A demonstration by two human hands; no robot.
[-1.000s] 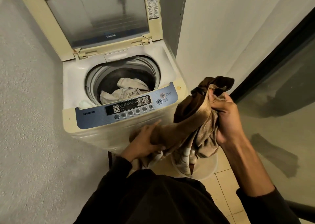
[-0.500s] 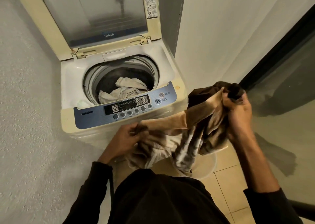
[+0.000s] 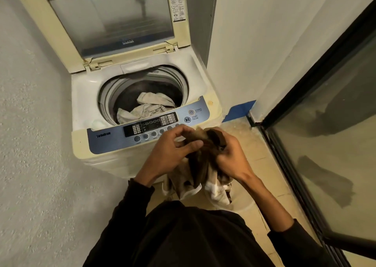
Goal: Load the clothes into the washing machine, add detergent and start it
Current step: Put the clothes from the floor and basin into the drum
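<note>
**Two hands bunch a brown cloth in front of an open top-loading washer**

The fingers (image 3: 184,131) of the left hand (image 3: 171,155) are curled over the top of a brown and cream cloth (image 3: 200,169), with the thumb pressed against its side. The right hand (image 3: 230,157) grips the same cloth from the other side, fingers closed into its folds. The two hands sit close together, holding the cloth gathered into a tight bundle, and its loose striped ends hang down below the wrists toward the tiled floor (image 3: 262,165).

The bundle is held just in front of the blue control panel (image 3: 114,140) of the washing machine (image 3: 81,96), outside the drum. The machine's lid (image 3: 114,20) stands raised, propped back against the wall. Inside the round drum opening (image 3: 105,96) lies a pale, crumpled garment (image 3: 146,109), near the front of the tub.

Both forearms come out of dark sleeves (image 3: 142,187), and the person's dark top fills the bottom of the view. A rough white wall (image 3: 30,144) runs along the left. To the right is a glass door (image 3: 335,124) in a black frame, and a strip of blue tape (image 3: 240,109) is stuck at the base of the wall beside the machine.
</note>
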